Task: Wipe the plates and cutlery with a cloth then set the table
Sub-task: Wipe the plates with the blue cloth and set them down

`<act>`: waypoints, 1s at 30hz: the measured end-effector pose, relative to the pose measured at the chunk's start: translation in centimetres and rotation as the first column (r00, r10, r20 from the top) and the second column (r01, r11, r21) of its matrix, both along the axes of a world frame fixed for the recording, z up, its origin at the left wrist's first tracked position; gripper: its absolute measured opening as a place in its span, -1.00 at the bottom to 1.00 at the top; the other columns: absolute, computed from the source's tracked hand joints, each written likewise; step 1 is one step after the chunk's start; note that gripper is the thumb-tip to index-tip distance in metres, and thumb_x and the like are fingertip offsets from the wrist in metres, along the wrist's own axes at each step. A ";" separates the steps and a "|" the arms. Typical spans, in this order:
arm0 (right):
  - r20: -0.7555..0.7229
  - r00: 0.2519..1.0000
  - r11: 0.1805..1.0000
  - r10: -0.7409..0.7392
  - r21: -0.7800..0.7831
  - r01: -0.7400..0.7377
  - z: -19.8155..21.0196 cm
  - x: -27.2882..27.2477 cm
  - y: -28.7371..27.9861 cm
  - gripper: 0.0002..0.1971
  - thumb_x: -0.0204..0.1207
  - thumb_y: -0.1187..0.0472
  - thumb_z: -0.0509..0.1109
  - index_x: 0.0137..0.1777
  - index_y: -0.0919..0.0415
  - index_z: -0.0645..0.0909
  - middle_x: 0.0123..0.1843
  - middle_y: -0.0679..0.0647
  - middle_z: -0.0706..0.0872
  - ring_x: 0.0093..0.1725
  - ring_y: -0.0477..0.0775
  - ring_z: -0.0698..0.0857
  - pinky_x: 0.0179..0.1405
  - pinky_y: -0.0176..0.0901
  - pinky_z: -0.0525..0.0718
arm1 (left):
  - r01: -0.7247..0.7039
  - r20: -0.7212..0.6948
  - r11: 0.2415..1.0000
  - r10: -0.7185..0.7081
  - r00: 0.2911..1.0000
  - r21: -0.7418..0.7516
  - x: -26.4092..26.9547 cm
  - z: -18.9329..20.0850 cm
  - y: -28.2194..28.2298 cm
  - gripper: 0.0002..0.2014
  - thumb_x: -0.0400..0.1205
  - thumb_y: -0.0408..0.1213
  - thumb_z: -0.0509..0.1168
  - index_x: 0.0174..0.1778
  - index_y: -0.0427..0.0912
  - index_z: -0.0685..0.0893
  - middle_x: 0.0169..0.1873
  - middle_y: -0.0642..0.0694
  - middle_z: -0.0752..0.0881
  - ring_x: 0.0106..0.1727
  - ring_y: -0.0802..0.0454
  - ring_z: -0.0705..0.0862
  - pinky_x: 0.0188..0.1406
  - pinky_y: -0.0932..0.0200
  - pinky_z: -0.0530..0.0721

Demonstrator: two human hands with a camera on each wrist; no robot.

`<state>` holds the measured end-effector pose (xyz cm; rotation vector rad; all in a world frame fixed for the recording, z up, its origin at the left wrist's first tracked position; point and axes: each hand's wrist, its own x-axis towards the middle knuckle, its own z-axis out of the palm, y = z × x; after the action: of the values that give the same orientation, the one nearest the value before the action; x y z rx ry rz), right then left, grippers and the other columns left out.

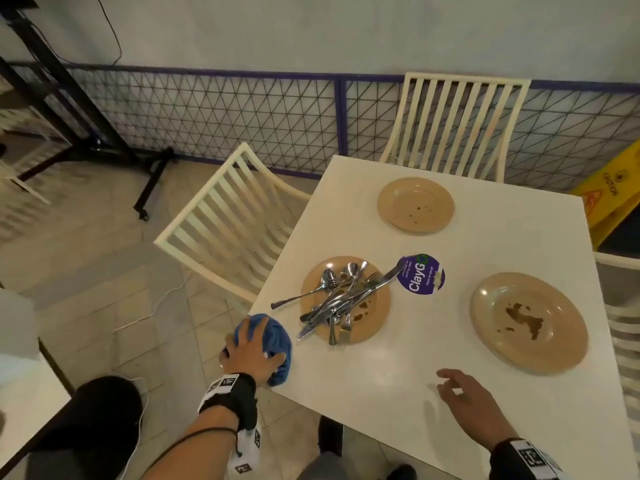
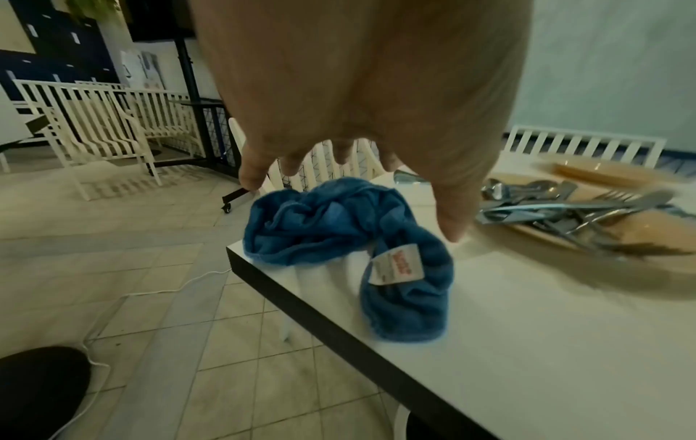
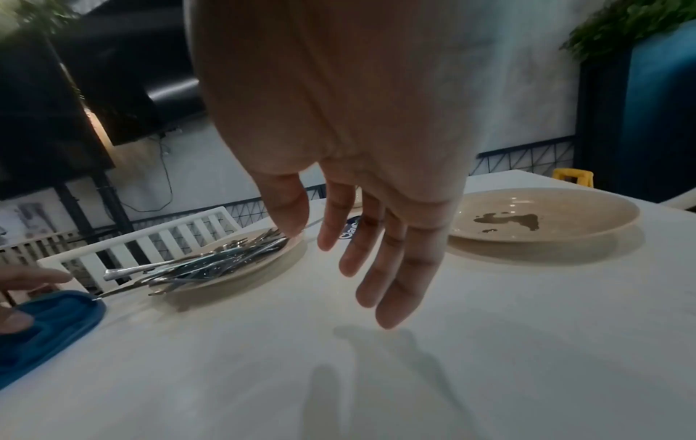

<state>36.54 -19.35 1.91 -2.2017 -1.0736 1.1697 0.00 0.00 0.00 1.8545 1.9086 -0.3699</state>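
Fingers [image 1: 254,327] of left hand [image 1: 247,351] spread wide over crumpled blue terry cloth [image 1: 277,341], seemingly touching; right hand [image 1: 467,400] relaxed.

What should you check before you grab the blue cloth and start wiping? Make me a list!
1. Cloth within reach: ok. The blue cloth lies bunched at the table corner, under the left hand.
2. Cloth gripped: not ok. In the left wrist view the fingers spread above it, not curled round it.
3. Right hand free: ok. It hovers open over bare table, holding nothing.
4. Plates need wiping: ok. The near plate has a brown stain, the far plate small specks.
5. Cutlery gathered: ok. It is piled on the middle plate.
6. Cloth clean: cannot tell.
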 end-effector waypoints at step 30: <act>0.108 0.692 0.699 -0.714 0.158 0.697 -0.5 8.7 1.1 -0.69 0.68 0.21 0.31 0.40 0.19 0.57 0.32 0.24 0.58 0.11 0.21 0.68 0.18 -0.02 0.60 | 0.127 0.552 0.990 -0.075 0.830 -0.057 1.1 6.0 3.0 -0.25 0.36 -0.23 0.67 0.42 0.10 0.46 0.45 -0.27 0.52 0.43 -0.25 0.47 0.29 0.11 0.41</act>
<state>45.29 -18.25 1.42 -2.3104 -0.2303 0.5683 1.06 3.01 6.05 1.7585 1.3805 0.0525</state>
